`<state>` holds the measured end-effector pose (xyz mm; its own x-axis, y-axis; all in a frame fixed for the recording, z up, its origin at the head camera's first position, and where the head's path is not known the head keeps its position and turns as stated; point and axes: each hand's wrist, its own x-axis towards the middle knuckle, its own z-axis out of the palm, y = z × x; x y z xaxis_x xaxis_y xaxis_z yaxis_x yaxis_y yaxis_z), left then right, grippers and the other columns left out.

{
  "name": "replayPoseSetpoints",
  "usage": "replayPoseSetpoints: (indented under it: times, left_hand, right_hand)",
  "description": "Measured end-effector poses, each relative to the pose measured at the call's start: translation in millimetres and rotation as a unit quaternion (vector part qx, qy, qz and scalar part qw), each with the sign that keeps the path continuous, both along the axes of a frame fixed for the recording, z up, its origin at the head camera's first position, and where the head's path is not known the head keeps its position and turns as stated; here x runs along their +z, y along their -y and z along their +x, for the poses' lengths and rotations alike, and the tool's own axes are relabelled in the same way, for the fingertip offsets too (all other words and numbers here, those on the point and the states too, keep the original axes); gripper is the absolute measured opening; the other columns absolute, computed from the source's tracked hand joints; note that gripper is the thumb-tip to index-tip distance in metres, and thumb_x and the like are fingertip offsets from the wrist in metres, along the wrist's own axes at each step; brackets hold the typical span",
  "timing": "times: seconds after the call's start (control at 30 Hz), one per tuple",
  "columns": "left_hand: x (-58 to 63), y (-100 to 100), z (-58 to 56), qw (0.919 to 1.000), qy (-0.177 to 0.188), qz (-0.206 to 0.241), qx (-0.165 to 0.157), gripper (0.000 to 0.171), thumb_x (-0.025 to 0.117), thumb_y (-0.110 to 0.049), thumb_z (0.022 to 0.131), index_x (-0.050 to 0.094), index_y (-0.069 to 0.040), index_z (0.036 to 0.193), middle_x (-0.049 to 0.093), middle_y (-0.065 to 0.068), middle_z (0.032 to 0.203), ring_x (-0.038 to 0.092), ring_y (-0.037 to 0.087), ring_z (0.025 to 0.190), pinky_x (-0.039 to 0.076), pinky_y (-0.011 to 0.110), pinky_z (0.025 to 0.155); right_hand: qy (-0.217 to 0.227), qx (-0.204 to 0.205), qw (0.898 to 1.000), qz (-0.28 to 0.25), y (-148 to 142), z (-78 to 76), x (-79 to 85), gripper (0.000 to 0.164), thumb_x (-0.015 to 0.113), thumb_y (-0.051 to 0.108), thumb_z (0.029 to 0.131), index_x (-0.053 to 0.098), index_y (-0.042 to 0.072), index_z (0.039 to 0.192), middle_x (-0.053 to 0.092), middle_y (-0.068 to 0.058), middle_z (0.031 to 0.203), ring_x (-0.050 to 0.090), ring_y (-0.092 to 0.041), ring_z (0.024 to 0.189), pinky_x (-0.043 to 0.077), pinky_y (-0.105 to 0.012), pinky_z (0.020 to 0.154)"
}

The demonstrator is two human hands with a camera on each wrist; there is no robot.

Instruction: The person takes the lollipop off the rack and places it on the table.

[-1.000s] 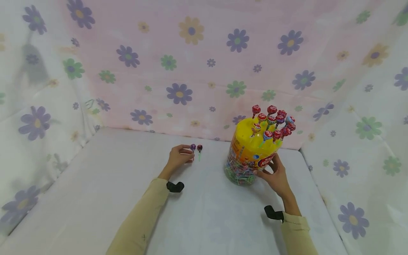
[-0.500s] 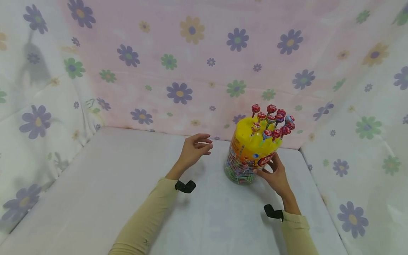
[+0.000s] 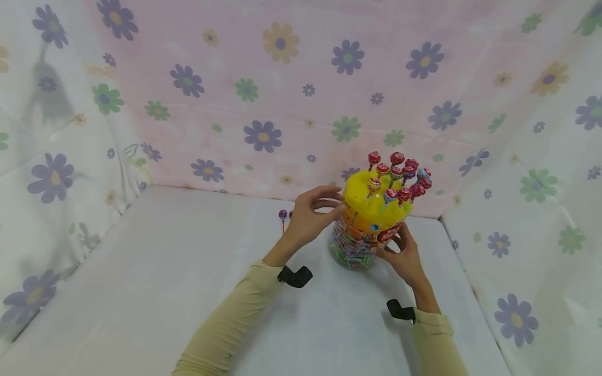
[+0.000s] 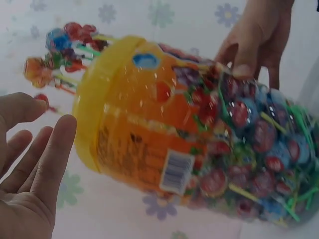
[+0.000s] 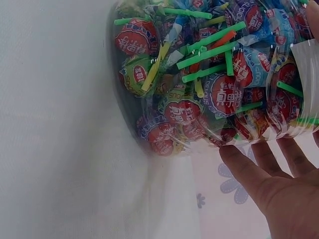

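Note:
A clear plastic jar [image 3: 354, 243] packed with wrapped lollipops stands at centre right. From its yellow lid [image 3: 356, 194] several lollipops [image 3: 397, 158] stick up on their sticks. My right hand [image 3: 408, 259] holds the jar's right side; in the right wrist view its fingers [image 5: 249, 172] spread along the wall. My left hand [image 3: 308, 216] is at the lid's left edge, fingers loosely bent with nothing between them. In the left wrist view one fingertip overlaps a red lollipop [image 4: 42, 101]. On the table, a purple lollipop [image 3: 282, 214] stands beside a dark one [image 3: 291, 214], mostly hidden by the left hand.
A white cloth covers the table [image 3: 188, 271]. Flower-print cloth walls [image 3: 211, 94] rise at the back and both sides, the back one close behind the jar. Each wrist wears a black strap mount [image 3: 295, 277].
My left hand has left the two lollipops on the table and moved right, up to the jar's lid. The right hand stays on the jar, which stands where it was.

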<state>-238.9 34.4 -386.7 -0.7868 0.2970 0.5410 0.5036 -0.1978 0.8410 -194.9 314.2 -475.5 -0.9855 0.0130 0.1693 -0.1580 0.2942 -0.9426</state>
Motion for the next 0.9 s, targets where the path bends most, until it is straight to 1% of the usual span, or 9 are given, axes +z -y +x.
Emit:
replayPoseSetpoints:
  times: [0.13, 0.27, 0.4, 0.53, 0.67, 0.73, 0.9]
  left_hand:
    - [10.9, -12.6, 3.5, 0.9999, -0.014, -0.002, 0.002, 0.037, 0.071, 0.001, 0.093, 0.063, 0.006, 0.129, 0.069, 0.024, 0.117, 0.071, 0.038, 0.102, 0.062, 0.039, 0.087]
    - [19.5, -22.9, 7.0, 0.9996, -0.024, -0.011, 0.004, 0.040, 0.072, 0.001, 0.092, 0.063, 0.004, 0.130, 0.068, 0.023, 0.119, 0.069, 0.034, 0.106, 0.061, 0.036, 0.091]
    - [25.3, -32.9, 8.7, 0.9989, -0.045, -0.007, 0.002, 0.041, 0.072, 0.002, 0.092, 0.061, 0.006, 0.131, 0.067, 0.023, 0.122, 0.067, 0.033, 0.109, 0.059, 0.036, 0.095]
    - [29.7, -43.3, 9.0, 0.9985, -0.055, 0.006, 0.000, 0.040, 0.071, 0.002, 0.092, 0.061, 0.005, 0.131, 0.066, 0.022, 0.124, 0.067, 0.031, 0.109, 0.058, 0.033, 0.096]
    - [33.4, -51.3, 8.6, 0.9983, -0.058, 0.002, 0.007, 0.040, 0.070, 0.000, 0.094, 0.060, 0.004, 0.133, 0.067, 0.020, 0.124, 0.068, 0.028, 0.108, 0.058, 0.029, 0.094]
    - [34.6, -53.4, 8.6, 0.9982, -0.058, -0.001, 0.014, 0.040, 0.069, 0.001, 0.094, 0.061, 0.003, 0.132, 0.067, 0.020, 0.123, 0.069, 0.028, 0.106, 0.059, 0.028, 0.092]
    - [32.9, -56.7, 7.8, 0.9973, -0.064, -0.007, 0.035, 0.036, 0.069, 0.001, 0.094, 0.062, 0.003, 0.130, 0.069, 0.019, 0.119, 0.070, 0.029, 0.103, 0.060, 0.027, 0.089]
  right_hand:
    - [0.006, 0.002, 1.000, -0.002, 4.9, 5.7, 12.6, 0.093, 0.080, 0.009, 0.088, 0.024, 0.020, 0.162, 0.034, -0.013, 0.160, 0.036, -0.044, 0.145, 0.039, -0.065, 0.111]
    - [0.020, -0.003, 1.000, 0.004, 11.2, 13.1, 26.6, 0.094, 0.081, 0.011, 0.088, 0.023, 0.015, 0.162, 0.033, -0.016, 0.161, 0.035, -0.045, 0.145, 0.039, -0.064, 0.111]
    - [0.018, -0.006, 1.000, 0.008, 12.8, 13.8, 28.1, 0.094, 0.081, 0.012, 0.088, 0.022, 0.014, 0.162, 0.034, -0.017, 0.160, 0.036, -0.045, 0.145, 0.041, -0.062, 0.110]
    - [0.012, -0.009, 1.000, 0.002, 6.6, 7.6, 14.1, 0.095, 0.081, 0.010, 0.088, 0.022, 0.017, 0.162, 0.033, -0.015, 0.161, 0.036, -0.044, 0.145, 0.041, -0.062, 0.109]
    - [0.005, -0.011, 1.000, 0.007, 0.0, 1.0, 0.6, 0.096, 0.081, 0.012, 0.088, 0.022, 0.023, 0.162, 0.034, -0.010, 0.162, 0.037, -0.041, 0.146, 0.043, -0.060, 0.109]
    - [0.001, -0.008, 1.000, 0.010, -1.0, -0.2, -1.5, 0.095, 0.081, 0.013, 0.088, 0.022, 0.025, 0.162, 0.035, -0.008, 0.161, 0.038, -0.040, 0.145, 0.044, -0.059, 0.109]
    - [-0.002, -0.006, 1.000, 0.011, -2.0, -1.0, -1.8, 0.094, 0.082, 0.015, 0.088, 0.023, 0.025, 0.161, 0.037, -0.006, 0.160, 0.040, -0.038, 0.144, 0.044, -0.058, 0.109]
